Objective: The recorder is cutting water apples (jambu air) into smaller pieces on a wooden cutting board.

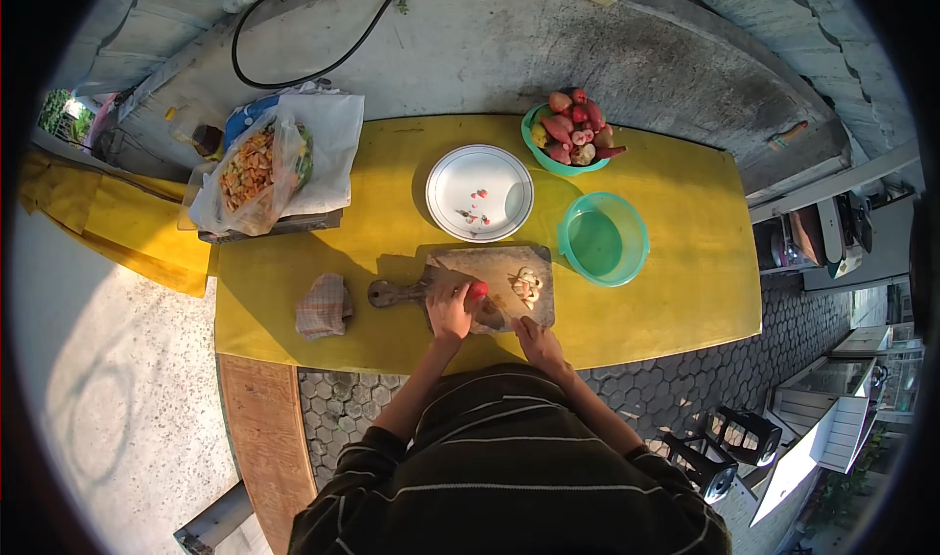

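A wooden cutting board with a handle lies before me on the yellow-covered table. On its left half, my left hand grips a red fruit, probably a rose apple. My right hand is closed at the board's near edge around what looks like a knife; its dark blade, hard to make out, points towards the fruit. Pale cut pieces are heaped on the board's right side. Just beyond the board, a white plate carries small red and dark scraps.
A green bowl of red fruit stands at the back, with a teal basin nearer. Left of the board sits a folded checked cloth. Further left are a plastic bag of chopped food and a bottle. A wall rises behind.
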`<state>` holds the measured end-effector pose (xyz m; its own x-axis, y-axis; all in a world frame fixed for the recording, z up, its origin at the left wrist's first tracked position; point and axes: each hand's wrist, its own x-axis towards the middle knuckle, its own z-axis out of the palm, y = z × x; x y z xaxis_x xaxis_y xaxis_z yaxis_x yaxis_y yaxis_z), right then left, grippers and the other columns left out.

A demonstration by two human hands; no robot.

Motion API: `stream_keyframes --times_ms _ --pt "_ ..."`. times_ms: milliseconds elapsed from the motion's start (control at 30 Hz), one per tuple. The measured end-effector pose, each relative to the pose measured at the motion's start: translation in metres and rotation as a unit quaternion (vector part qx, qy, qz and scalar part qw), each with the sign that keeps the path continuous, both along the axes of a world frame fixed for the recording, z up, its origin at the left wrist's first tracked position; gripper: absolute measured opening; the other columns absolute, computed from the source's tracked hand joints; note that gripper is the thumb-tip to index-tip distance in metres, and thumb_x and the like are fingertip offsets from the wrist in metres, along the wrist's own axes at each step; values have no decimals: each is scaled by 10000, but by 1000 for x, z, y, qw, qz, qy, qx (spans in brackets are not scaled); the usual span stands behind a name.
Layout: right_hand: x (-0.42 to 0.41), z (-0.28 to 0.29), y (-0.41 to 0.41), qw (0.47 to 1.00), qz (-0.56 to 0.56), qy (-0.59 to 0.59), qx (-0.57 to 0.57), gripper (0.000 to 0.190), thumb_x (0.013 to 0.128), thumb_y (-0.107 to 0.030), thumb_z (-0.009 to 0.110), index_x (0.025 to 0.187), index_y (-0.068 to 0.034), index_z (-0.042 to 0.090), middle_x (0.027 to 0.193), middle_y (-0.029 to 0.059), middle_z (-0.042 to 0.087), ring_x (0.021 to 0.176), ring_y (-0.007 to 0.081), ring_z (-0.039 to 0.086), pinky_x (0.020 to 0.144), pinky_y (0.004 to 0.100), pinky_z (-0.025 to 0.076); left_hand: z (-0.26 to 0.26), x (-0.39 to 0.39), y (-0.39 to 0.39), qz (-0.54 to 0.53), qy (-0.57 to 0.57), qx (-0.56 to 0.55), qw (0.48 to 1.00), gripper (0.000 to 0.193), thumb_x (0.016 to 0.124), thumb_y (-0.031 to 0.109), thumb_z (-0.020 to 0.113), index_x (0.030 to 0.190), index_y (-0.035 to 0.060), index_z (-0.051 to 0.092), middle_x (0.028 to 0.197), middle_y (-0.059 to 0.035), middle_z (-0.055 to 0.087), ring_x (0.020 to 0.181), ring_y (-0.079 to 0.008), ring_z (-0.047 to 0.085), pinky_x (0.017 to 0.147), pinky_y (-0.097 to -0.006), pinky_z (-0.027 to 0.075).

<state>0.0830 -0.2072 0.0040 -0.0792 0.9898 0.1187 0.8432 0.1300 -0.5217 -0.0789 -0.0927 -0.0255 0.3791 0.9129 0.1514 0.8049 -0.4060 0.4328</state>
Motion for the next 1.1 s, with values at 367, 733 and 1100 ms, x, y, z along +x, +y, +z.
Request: stream_keyframes --times_ms 367,733,1100 --pt "8 -8 7 999 15 -33 23 279 778 -70 466 1053 -25 461 839 129 497 511 297 500 410 391 417 5 4 4 -35 -73 -23 996 326 718 346 626 984 161 599 894 -21 585 913 -211 513 787 -387 328" --pt "5 -12 0 997 42 -69 10 352 755 -22 483 1095 57 433 910 173 494 716 319 521 540 378 434 3 12 -8 10 -98 88 991 204 709 293 627 874 173 631 774 -13 588 767 -208 520 679 -358 334" --pt "-12 8 2 997 -67 28 -9 204 879 -210 387 902 -33 484 771 194 538 604 406 511 499 479 413 3 11 -8 13 -114 96 989 204 717 295 626 872 162 635 761 -12 592 759 -203 512 702 -353 327"
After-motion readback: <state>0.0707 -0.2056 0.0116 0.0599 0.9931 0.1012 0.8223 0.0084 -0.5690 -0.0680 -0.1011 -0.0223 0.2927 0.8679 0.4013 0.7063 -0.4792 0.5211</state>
